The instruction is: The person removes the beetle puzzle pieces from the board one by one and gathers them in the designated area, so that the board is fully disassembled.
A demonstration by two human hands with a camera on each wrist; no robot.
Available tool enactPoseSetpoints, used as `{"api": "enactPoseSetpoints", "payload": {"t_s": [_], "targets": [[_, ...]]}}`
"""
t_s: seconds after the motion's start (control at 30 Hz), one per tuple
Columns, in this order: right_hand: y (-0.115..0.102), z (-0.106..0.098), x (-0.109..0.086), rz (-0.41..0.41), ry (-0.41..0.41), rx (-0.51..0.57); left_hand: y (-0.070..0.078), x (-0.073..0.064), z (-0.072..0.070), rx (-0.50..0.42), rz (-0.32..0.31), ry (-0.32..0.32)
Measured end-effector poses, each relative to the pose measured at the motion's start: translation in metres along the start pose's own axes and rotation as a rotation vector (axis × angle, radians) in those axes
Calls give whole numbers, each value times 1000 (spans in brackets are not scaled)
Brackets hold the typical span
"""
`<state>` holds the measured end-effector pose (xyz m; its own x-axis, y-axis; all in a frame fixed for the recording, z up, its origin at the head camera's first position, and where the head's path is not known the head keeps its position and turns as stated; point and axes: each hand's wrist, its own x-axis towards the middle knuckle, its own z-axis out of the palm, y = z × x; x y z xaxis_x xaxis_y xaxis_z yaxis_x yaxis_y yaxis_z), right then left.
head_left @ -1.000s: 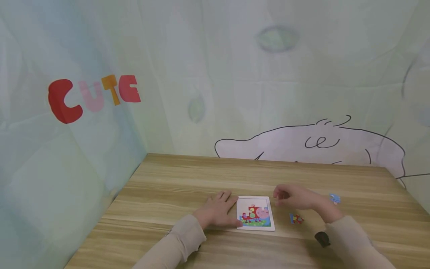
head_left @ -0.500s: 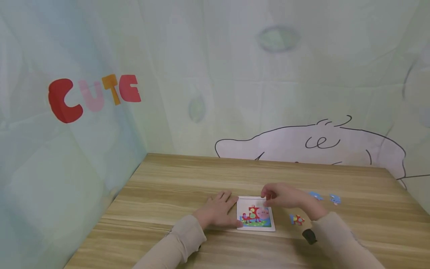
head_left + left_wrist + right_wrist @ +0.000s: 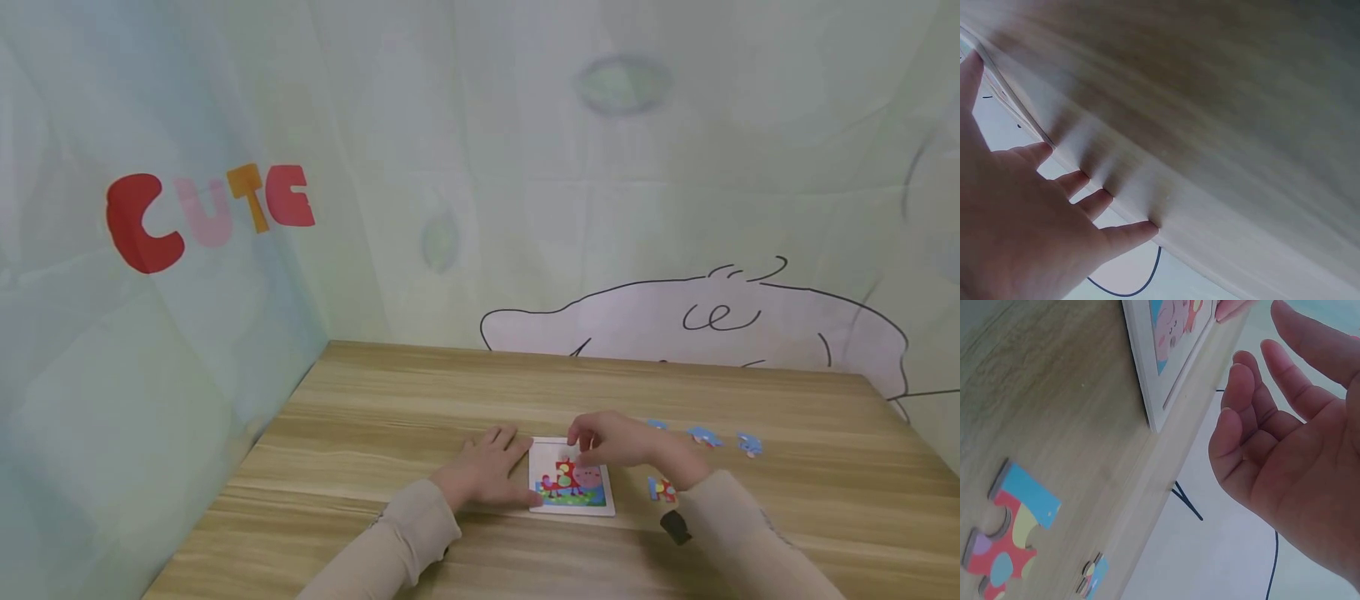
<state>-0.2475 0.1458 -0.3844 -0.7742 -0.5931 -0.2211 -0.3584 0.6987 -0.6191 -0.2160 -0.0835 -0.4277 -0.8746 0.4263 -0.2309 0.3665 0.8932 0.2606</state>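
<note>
A square jigsaw puzzle in a white frame [image 3: 546,512] lies flat on the wooden table; its lower part shows a pink face on a red body over green grass, its upper part bare white. My left hand [image 3: 486,469] lies with fingers spread at the frame's left side, the thumb at its lower left corner. Over the frame's upper right hovers my right hand [image 3: 618,442], fingers loosely curled. In the right wrist view the thumb and index finger of this hand [image 3: 1300,444] stand apart with nothing visible between them.
Several loose puzzle pieces lie right of the frame: a red and blue one [image 3: 662,489] nearer me, blue ones [image 3: 705,437] farther back, partly beyond my right forearm. A patterned curtain [image 3: 525,208] stands behind the table [image 3: 420,392].
My right hand has moved left, from beside the frame to over its upper right. More blue pieces now show past the forearm. My left hand has stayed in place.
</note>
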Motion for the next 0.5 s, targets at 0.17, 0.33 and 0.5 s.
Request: {"api": "enactPoseSetpoints", "payload": {"t_s": [0.17, 0.33, 0.5], "targets": [[1, 4, 5, -15, -27, 14, -2, 2, 1, -8, 0, -3], [4, 9, 12, 1, -35, 24, -2, 2, 1, -7, -5, -4], [5, 14, 16, 33, -34, 30, -2, 1, 0, -4, -3, -5]]}}
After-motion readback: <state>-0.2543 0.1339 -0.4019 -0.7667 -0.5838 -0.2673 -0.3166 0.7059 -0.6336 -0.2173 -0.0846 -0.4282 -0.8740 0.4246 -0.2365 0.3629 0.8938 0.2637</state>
